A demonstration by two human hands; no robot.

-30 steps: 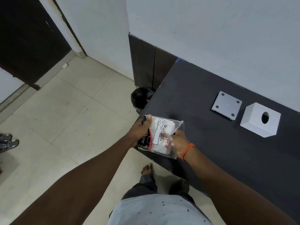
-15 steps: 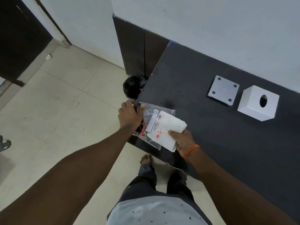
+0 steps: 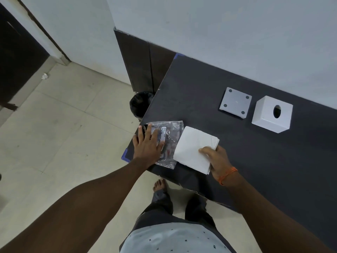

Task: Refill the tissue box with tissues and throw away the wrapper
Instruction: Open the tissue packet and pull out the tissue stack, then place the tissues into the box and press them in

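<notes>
A white stack of tissues (image 3: 193, 148) is out of its wrapper, and my right hand (image 3: 216, 157) grips its right edge just above the dark table (image 3: 264, 152). The clear plastic wrapper (image 3: 168, 137) lies flat at the table's left corner. My left hand (image 3: 147, 145) rests on it palm down with fingers spread. The white tissue box (image 3: 271, 115), with an oval hole in its face, sits at the back right. Its square grey base plate (image 3: 235, 102) lies just left of the box.
A black bin (image 3: 140, 105) with a liner stands on the floor beside the table's left edge, partly hidden by it. Dark cabinet panels (image 3: 138, 70) stand against the wall behind the bin. My bare foot (image 3: 159, 185) is under the table's near edge.
The tissue stack has come fully out of the wrapper to the right in my right hand. My left hand has flattened the wrapper onto the table.
</notes>
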